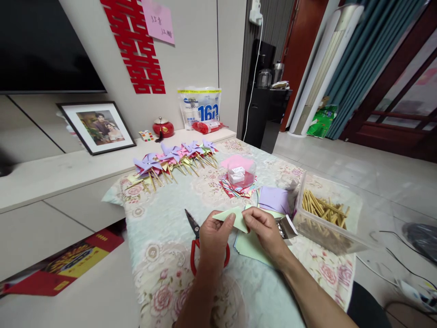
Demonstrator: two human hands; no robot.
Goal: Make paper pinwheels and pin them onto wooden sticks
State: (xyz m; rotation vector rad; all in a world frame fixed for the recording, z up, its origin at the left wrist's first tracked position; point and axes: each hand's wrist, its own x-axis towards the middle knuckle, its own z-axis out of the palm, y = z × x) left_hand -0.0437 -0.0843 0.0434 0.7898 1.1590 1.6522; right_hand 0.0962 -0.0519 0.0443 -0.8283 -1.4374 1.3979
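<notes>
A folded piece of light green paper (241, 220) is held up between my two hands over the table. My left hand (215, 232) pinches its left part, thumb on top. At its right corner, the fingers of my right hand (262, 225) are closed on the same paper. Scissors with red handles (193, 248) lie partly hidden under my left hand and wrist. Below my right hand is a stack of light green paper sheets (251, 248). A small open box (288, 226) with shiny bits in it sits just beyond my right wrist.
Several finished paper pinwheels (170, 154) on sticks lie at the back left. A round clear container (241, 172) stands on patterned paper. Purple sheets (273, 199) lie near a plastic bin (329, 234) of short sticks. A floral cloth (164, 255) covers the table.
</notes>
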